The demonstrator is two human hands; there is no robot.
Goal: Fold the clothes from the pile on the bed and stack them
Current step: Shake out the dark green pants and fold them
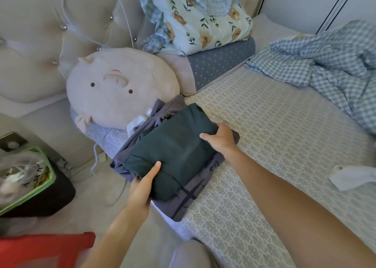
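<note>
Here, mid-frame, we hold the folded dark green garment (175, 147) between both hands, left hand (142, 188) and right hand (220, 138) gripping opposite edges to keep it square atop the grey stack (189, 198) on the bed (264, 129).

Two bare forearms, no sleeves in view, left hand (142, 186) and right hand (220, 138) without rings, watch or bracelet showing, short plain fingernails

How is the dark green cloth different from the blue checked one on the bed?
The dark green garment is plain; the blue checked cloth has little squares. The green one is folded flat on a grey garment, held by the left hand and right hand; the checked one lies crumpled, untouched. Both are on the bed.
</note>
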